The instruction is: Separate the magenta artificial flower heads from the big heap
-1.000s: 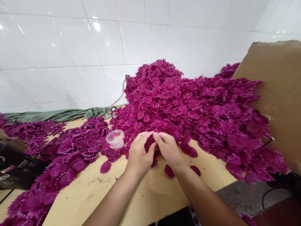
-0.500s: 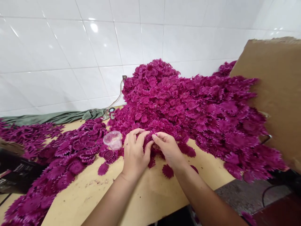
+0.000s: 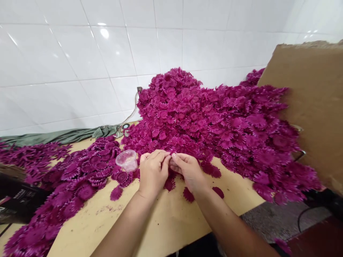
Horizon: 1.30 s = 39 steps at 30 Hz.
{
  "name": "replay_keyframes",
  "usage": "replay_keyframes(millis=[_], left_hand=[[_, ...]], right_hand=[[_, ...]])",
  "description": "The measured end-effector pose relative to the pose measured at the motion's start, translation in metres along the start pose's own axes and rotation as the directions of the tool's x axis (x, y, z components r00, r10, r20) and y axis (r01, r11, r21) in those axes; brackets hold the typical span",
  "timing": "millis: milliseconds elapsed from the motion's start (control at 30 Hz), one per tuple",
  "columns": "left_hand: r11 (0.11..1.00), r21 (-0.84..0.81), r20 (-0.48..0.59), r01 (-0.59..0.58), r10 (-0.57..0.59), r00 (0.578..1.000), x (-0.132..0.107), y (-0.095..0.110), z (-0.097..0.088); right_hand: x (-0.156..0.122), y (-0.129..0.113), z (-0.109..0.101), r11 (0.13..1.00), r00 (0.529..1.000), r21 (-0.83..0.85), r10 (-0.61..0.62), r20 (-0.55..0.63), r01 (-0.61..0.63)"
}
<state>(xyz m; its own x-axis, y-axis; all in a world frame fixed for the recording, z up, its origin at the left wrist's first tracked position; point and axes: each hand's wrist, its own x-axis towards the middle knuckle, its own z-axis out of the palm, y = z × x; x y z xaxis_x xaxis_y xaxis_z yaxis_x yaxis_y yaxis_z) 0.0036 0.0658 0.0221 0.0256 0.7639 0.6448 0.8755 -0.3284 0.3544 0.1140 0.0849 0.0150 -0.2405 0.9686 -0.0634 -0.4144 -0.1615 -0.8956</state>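
My left hand [image 3: 152, 173] and my right hand [image 3: 187, 170] meet fingertip to fingertip at the front edge of a big heap of magenta fabric flower heads [image 3: 214, 121]. Both hands are closed in a pinch on a flower piece between them; most of that piece is hidden by the fingers. A few loose flower heads [image 3: 169, 184] lie on the wooden table [image 3: 166, 221] under and beside my hands. A small clear plastic cup [image 3: 127, 160] sits tilted on the flowers just left of my left hand.
A second spread of stacked flower heads [image 3: 75, 178] covers the table's left side. A cardboard sheet [image 3: 316, 107] stands at the right. A green cloth [image 3: 61, 135] lies along the white tiled wall. A dark box [image 3: 16, 200] sits at the left edge.
The view has drifted slightly. My hands have drawn a little closer together and nearer me, the left fingers curling tighter over the flower piece.
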Motion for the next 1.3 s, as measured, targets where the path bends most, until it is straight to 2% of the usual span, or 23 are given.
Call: replay_keyframes(millis=[100, 233, 300, 400, 467, 567, 633, 700, 800, 900, 1033, 1200, 1300], left_hand=[[0.986, -0.15, 0.074, 0.069, -0.059, 0.995, 0.003, 0.001, -0.002], [0.946, -0.263, 0.152, 0.192, -0.156, 0.976, 0.005, 0.003, -0.004], [0.919, -0.264, 0.201, 0.294, -0.245, 0.948, 0.005, 0.003, -0.004], [0.892, -0.226, 0.222, 0.392, -0.345, 0.912, 0.007, -0.001, -0.002], [0.862, -0.272, 0.208, 0.428, -0.382, 0.9, 0.009, -0.006, 0.0], [0.767, -0.421, 0.208, 0.485, -0.439, 0.874, 0.011, -0.012, 0.001], [0.697, -0.497, 0.23, 0.517, -0.468, 0.853, 0.012, -0.012, 0.0], [0.657, -0.53, 0.262, 0.536, -0.474, 0.841, 0.012, -0.011, -0.001], [0.652, -0.524, 0.3, 0.547, -0.46, 0.836, 0.011, -0.01, 0.001], [0.67, -0.486, 0.315, 0.561, -0.465, 0.828, 0.009, -0.012, 0.005], [0.662, -0.484, 0.36, 0.573, -0.446, 0.82, 0.008, -0.017, 0.013], [0.608, -0.579, 0.343, 0.544, -0.423, 0.839, 0.009, -0.018, 0.012], [0.54, -0.628, 0.411, 0.561, -0.382, 0.828, 0.008, -0.016, 0.005]], right_hand=[[0.003, -0.001, -0.005, 1.0, 0.999, -0.026, 0.001, -0.052, -0.002], [0.004, 0.001, -0.007, 0.98, 0.993, -0.163, -0.118, -0.017, 0.114], [0.003, 0.004, -0.007, 0.923, 0.975, -0.317, -0.222, 0.016, 0.216], [-0.001, 0.01, -0.005, 0.765, 0.917, -0.536, -0.396, 0.043, 0.356], [-0.003, 0.012, -0.005, 0.693, 0.887, -0.595, -0.455, 0.076, 0.407], [-0.004, 0.011, -0.005, 0.661, 0.867, -0.607, -0.49, 0.095, 0.44], [-0.003, 0.01, -0.005, 0.676, 0.869, -0.603, -0.49, 0.063, 0.425], [-0.002, 0.009, -0.005, 0.718, 0.896, -0.584, -0.442, 0.037, 0.378], [0.001, 0.008, -0.003, 0.792, 0.943, -0.523, -0.323, 0.082, 0.317], [0.005, 0.008, -0.002, 0.87, 0.964, -0.418, -0.212, 0.159, 0.26], [0.009, 0.006, 0.0, 0.95, 0.983, -0.286, -0.078, 0.166, 0.123], [0.012, 0.003, 0.001, 0.946, 0.981, -0.28, -0.126, 0.147, 0.164], [0.015, 0.001, -0.002, 0.913, 0.975, -0.35, -0.171, 0.144, 0.212]])
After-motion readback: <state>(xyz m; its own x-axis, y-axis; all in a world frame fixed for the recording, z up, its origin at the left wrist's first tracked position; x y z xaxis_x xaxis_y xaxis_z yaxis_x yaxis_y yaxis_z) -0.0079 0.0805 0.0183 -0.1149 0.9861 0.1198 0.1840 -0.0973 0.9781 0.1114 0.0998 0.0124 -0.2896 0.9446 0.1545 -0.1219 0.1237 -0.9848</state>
